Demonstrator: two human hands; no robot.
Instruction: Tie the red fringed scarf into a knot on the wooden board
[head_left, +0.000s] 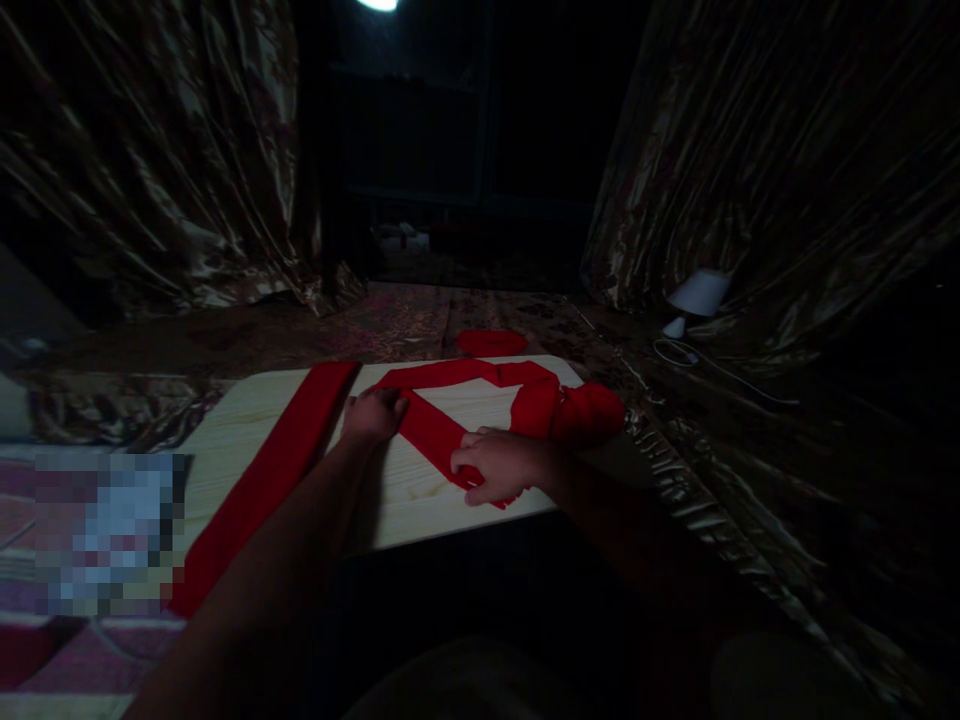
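A long red cloth strip (433,436) lies on a pale wooden tabletop (442,512), bent back at its far left corner. My left hand (375,414) is closed on the strip at that bend. Nearer to me, my right hand (495,466) curls its fingers round the strip's near end, where a ragged edge shows beneath them. From the bend the strip runs right along the far side, into a bunched red cloth heap (570,412) beyond my right wrist. A separate wide red band (274,475) lies flat left of my left forearm, reaching past the table's near edge.
A small red piece (491,342) rests just past the table's far edge. Farther right stands a white lamp (701,292) with a loose cord. Patterned curtains (225,150) hang at both sides. At left, a blurred-out object (124,530) lies on striped cloth.
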